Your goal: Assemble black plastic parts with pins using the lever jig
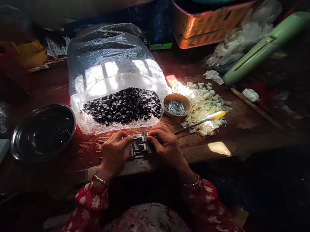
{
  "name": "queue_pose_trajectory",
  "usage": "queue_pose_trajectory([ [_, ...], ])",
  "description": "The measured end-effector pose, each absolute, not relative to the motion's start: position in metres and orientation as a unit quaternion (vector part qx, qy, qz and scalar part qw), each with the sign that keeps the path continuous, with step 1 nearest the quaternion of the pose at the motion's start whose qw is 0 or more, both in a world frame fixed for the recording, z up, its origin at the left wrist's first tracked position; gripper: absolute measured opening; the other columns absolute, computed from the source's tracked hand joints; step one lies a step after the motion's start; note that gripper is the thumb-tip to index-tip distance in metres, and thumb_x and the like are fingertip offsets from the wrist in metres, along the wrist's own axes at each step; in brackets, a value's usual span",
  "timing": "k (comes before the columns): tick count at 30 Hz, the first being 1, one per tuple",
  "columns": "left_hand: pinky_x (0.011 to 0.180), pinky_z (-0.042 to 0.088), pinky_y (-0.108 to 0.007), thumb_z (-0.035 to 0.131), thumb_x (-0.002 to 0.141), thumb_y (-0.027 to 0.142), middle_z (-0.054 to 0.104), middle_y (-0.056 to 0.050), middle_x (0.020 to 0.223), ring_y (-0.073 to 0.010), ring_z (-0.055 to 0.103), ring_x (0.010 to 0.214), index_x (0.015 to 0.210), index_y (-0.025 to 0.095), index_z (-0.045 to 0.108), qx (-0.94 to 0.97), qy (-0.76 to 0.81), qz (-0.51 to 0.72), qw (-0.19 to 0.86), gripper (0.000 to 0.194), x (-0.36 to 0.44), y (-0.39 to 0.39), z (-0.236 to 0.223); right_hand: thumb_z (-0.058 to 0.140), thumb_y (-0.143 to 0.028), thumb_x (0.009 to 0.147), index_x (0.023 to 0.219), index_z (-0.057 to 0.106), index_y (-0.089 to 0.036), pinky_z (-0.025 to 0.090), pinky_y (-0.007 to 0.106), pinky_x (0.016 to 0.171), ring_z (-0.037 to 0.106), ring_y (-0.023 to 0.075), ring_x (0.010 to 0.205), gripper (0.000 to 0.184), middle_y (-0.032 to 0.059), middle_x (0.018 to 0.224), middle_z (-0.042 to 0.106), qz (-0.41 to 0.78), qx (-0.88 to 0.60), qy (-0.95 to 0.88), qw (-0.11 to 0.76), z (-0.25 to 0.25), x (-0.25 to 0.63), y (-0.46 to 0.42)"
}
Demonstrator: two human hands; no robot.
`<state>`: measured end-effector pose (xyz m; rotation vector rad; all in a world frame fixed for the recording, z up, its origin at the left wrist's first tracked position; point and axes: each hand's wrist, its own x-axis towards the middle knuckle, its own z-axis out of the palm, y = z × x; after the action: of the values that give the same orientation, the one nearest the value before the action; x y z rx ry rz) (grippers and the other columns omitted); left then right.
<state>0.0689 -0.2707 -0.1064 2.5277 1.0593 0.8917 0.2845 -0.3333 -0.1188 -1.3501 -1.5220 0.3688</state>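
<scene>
Along the near edge of the wooden tabletop point(62, 168), both hands meet over a small metal jig point(140, 146). The left hand point(115, 153) reaches in from 9 o'clock, and the right hand point(166, 146) from 3 o'clock. Each grip is closed on the jig, with the left fingertips point(125, 136) and right fingertips point(152, 137) pressed against it from opposite sides. Whatever lies inside the jig is hidden by the fingers. A yellow-handled screwdriver point(216, 115) points its thin shaft into the right hand from 3 o'clock, but whether that hand holds it is unclear.

At 12 o'clock sits a clear plastic bag point(108, 56) of black buttons point(121, 106). Toward 1 o'clock, a small wooden bowl point(167, 98) of metal pins point(175, 108) stands just beside a scatter of cream plastic chips point(204, 107). A dark steel bowl point(42, 132) rests near 10 o'clock. Red floral sleeves point(94, 198) end at metal bracelets point(100, 179).
</scene>
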Motion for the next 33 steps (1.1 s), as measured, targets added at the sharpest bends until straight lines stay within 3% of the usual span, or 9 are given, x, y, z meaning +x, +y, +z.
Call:
queue_pose_trajectory([
  [10,0.085,0.058,-0.032,0.061,0.102,0.021,0.076,-0.005,0.099,-0.0183,0.07,0.093,0.108,0.021,0.078,0.851,0.359,0.34,0.177,0.018,0.06,-0.267,-0.1,0.065,-0.021,0.1,0.094,0.069,-0.025,0.054,0.043,0.092,0.066,0.0245,0.099,0.008,0.0054,0.101,0.071,0.149,-0.56,-0.63,0.517,-0.121,0.285,-0.334],
  [23,0.078,0.056,-0.034,0.057,0.097,0.012,0.075,-0.006,0.102,-0.0211,0.067,0.09,0.111,0.02,0.073,0.917,0.304,0.259,0.004,0.022,0.043,-0.292,-0.108,0.065,-0.023,0.101,0.094,0.069,-0.026,0.053,0.044,0.093,0.065,0.0247,0.1,0.009,0.0054,0.1,0.072,0.146,-0.559,-0.63,0.519,-0.122,0.284,-0.334],
  [33,0.08,0.058,-0.033,0.058,0.099,0.013,0.075,-0.005,0.099,-0.0192,0.069,0.088,0.112,0.021,0.072,0.902,0.306,0.302,0.045,0.021,0.046,-0.294,-0.109,0.064,-0.024,0.101,0.093,0.069,-0.026,0.055,0.043,0.09,0.066,0.0251,0.098,0.01,0.0057,0.099,0.071,0.138,-0.557,-0.623,0.532,-0.116,0.284,-0.337],
])
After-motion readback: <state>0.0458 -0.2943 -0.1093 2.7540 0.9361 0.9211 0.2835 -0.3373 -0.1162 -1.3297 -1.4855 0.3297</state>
